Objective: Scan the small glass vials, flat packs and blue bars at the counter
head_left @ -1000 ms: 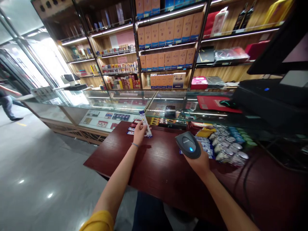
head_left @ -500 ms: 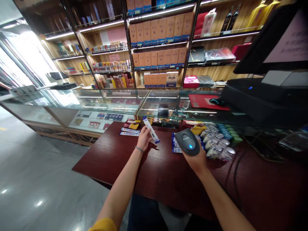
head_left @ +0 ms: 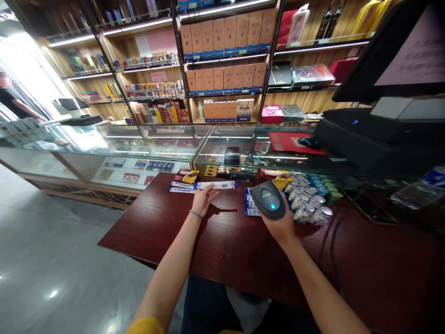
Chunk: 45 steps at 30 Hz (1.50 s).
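My right hand [head_left: 282,227] grips a dark barcode scanner [head_left: 268,199] with a blue light, held over the dark red wooden table [head_left: 229,246]. My left hand [head_left: 203,198] holds one end of a long white and blue packet [head_left: 217,184], which lies level just above the table's far edge. Two similar packets [head_left: 181,187] lie flat to its left, beside a small yellow and red packet [head_left: 187,176]. A blue and white packet [head_left: 250,206] lies under the scanner.
Several small silver-lidded jars [head_left: 309,204] and red and yellow boxes [head_left: 278,178] crowd the table's far right. Glass display counters [head_left: 156,144] stand behind, then lit shelves of boxes [head_left: 225,51]. A monitor and register [head_left: 385,106] sit at right. A person [head_left: 14,104] stands far left.
My left hand has turned the long packet from upright to level and lowered it toward the other packets. The scanner hand has barely moved. The camera has shifted left.
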Tool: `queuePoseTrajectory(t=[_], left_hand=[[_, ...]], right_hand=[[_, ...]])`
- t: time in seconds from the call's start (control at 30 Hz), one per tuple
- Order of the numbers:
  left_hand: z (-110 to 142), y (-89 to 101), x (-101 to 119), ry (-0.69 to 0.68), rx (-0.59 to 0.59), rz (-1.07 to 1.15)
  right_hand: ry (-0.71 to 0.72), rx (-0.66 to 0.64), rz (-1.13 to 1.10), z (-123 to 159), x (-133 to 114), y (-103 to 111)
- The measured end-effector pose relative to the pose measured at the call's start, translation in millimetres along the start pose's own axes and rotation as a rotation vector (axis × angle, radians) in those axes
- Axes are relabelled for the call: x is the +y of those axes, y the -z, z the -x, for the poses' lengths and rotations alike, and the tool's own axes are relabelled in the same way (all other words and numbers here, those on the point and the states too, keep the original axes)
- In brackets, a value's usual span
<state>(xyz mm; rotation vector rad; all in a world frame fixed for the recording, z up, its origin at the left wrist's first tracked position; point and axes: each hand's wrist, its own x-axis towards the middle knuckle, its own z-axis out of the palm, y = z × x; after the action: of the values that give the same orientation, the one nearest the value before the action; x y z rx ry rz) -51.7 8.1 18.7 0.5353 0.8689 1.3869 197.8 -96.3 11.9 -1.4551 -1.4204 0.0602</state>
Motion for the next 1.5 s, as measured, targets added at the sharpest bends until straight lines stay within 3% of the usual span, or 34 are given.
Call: queuePoseTrajectory(t=[0.13,0.33,0.53,0.67,0.83,1.0,1.2,1.33,1.5], left_hand=[[0,-0.2,0,-0.023,-0.032,0.034],[-1,-2.7,-4,-0.101,-0.008,0.116],[0,-4.1,-2,-0.118,0.015,0.112],[-2,-3.7,-2,-0.113,0.008,0.084],[-6,1.2,-6,-0.113,-0.023,0.135],[-8,5.9,-4,-0.090,-0.052,0.166],[-7,5.4,1,-0.048,-0.075,0.062],[-2,3.5,3,-0.029,-0.173,0.065],[6,0.5,6,0.128,-0.331,0.101]], right_hand=[[0.006,-0.016,0.007,-3,-9,7],[0.040,-0.310,0.147,-10,-29,15],[0.194,-0.410,0.208,-8,-28,10],[0.210,-0.393,0.232,-8,-26,11],[0.123,-0.353,0.205,-10,-31,13],[-0.015,-0.259,0.142,-10,-26,13],[-0.042,-0.147,0.021,-12,-13,15],[-0.041,-0.119,-0.018,-14,-7,18],[-0.033,-0.027,-0.038,-16,-1,20]])
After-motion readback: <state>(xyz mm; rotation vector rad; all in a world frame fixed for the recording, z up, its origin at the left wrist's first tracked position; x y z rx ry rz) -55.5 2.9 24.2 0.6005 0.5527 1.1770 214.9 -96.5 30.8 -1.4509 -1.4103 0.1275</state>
